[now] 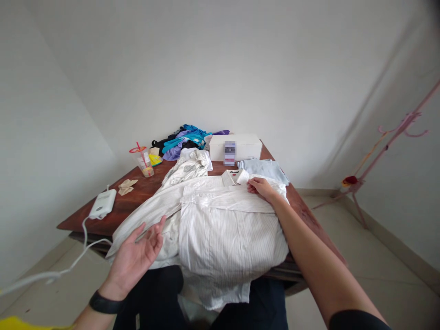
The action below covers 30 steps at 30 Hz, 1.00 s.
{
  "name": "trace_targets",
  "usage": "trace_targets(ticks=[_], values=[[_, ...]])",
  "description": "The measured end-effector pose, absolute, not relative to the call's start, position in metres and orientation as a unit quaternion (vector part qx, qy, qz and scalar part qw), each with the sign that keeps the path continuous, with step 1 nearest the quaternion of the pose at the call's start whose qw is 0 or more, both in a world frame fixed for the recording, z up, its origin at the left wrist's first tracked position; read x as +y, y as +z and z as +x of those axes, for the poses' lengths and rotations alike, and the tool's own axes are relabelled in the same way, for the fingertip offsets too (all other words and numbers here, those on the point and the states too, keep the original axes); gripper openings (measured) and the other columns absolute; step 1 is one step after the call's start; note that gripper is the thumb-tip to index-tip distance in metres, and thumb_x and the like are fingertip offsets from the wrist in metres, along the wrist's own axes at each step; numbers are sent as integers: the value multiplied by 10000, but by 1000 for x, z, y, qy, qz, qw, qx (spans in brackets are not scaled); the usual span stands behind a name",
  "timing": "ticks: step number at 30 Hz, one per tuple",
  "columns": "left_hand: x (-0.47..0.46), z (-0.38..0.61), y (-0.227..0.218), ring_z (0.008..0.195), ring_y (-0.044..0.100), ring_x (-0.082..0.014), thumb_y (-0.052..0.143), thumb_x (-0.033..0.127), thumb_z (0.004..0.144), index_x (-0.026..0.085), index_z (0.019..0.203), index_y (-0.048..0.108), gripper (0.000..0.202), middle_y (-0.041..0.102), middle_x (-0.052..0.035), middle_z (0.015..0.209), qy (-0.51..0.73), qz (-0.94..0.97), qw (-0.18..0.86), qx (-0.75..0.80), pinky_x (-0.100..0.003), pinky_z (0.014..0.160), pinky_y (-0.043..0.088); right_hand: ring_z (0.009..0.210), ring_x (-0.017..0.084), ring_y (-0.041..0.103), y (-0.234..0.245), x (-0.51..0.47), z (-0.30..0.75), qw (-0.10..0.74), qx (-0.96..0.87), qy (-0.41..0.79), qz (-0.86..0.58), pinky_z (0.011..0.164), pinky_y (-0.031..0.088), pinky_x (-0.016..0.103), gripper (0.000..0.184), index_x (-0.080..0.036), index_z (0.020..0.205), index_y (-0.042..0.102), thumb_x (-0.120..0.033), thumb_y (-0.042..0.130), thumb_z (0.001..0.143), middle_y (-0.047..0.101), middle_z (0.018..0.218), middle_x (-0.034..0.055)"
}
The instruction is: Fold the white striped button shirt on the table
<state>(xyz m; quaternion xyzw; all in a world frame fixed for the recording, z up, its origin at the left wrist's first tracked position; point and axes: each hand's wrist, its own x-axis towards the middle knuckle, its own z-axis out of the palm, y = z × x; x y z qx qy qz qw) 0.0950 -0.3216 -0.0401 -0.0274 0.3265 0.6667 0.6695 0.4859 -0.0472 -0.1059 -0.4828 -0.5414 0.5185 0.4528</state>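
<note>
A white striped button-up shirt (230,233) lies in front of me, its collar pointing away and its hem hanging over the near table edge. One sleeve is folded across the chest, while the other stretches out to the left. My right hand (260,188) has its fingers curled on the shirt beside the collar, at the right shoulder. Over the outstretched sleeve, my left hand (139,250) is palm up with fingers apart and nothing in it. Beneath the shirt lies a white patterned garment (189,166), partly covered.
On the dark wooden table (129,215) are a white box (247,146), a clothes pile (187,140), folded light-blue cloth (266,169), a plastic cup with straw (146,165), a crumpled tissue (127,186) and a white corded device (103,204). A pink stand (381,144) leans at right.
</note>
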Motion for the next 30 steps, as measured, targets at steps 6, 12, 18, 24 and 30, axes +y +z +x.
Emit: trace_targets(ticks=[6, 12, 18, 24, 30], values=[[-309, 90, -38, 738, 719, -151, 406, 290, 1054, 135, 1174, 596, 273, 689, -171, 1182, 709, -17, 637, 302, -274, 607, 621, 556, 122, 639, -107, -46, 486, 460, -532, 529, -475, 566, 542, 213, 161, -188, 693, 655, -213, 692, 847, 691, 624, 27], [-296, 94, -37, 896, 730, -234, 419, 350, 1038, 86, 1326, 559, 415, 634, -238, 1294, 631, 50, 695, 341, -346, 654, 635, 555, 125, 636, -108, -45, 486, 468, -529, 531, -468, 541, 542, 217, 176, -193, 682, 655, -202, 680, 856, 683, 610, 26], [-281, 89, -38, 686, 664, -155, 413, 371, 1046, 120, 1203, 586, 343, 670, -186, 1173, 632, 73, 698, 327, -319, 597, 605, 537, 126, 628, -110, -43, 486, 472, -527, 536, -461, 526, 541, 218, 168, -198, 681, 654, -212, 700, 842, 679, 598, 22], [-271, 81, -20, 528, 493, -89, 436, 335, 1039, 138, 899, 554, 269, 580, -50, 839, 631, 159, 699, 297, -252, 499, 511, 556, 127, 641, -110, -43, 487, 466, -523, 545, -460, 549, 549, 219, 160, -185, 709, 680, -220, 684, 865, 691, 611, 36], [-264, 85, -41, 575, 566, -146, 507, 175, 952, 160, 868, 587, 117, 587, -37, 771, 693, 182, 535, 448, -249, 468, 507, 556, 138, 640, -107, -44, 487, 466, -522, 544, -463, 562, 550, 243, 179, -192, 682, 664, -206, 701, 857, 694, 604, 37]])
